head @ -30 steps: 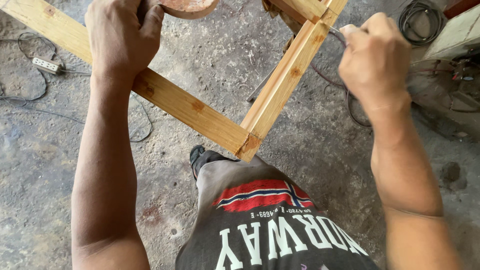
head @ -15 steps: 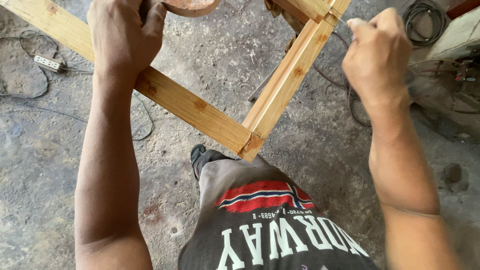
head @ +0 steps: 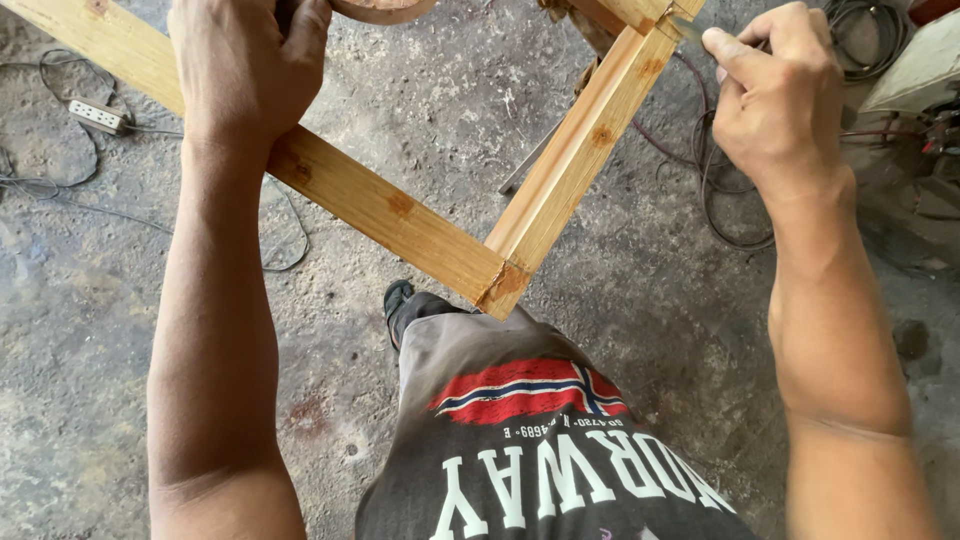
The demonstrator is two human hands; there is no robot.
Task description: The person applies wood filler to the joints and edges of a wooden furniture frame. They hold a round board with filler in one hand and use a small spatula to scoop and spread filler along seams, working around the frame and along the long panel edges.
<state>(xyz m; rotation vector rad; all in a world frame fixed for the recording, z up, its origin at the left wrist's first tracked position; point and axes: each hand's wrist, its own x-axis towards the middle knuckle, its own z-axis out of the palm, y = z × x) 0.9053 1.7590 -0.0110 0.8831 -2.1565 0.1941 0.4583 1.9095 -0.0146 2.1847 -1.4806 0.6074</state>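
Note:
A wooden frame of pale slats (head: 400, 210) meets in a corner joint just above my knee. My left hand (head: 245, 65) is closed over the left slat near the top edge, beside a round brownish container (head: 385, 8) that is mostly cut off. At the upper right, my right hand (head: 775, 90) pinches a small thin metal tool (head: 690, 28) whose tip touches the top of the right slat (head: 585, 150). The tool's shape is largely hidden by my fingers.
Rough concrete floor (head: 620, 300) lies below. A white power strip (head: 97, 116) with thin cables sits at the left. Dark coiled cables (head: 870, 30) and machine parts lie at the upper right. My foot in a dark shoe (head: 400, 300) stands under the frame corner.
My right hand has shifted slightly up and left, bringing the tool against the top of the right slat. My left hand keeps its hold on the left slat.

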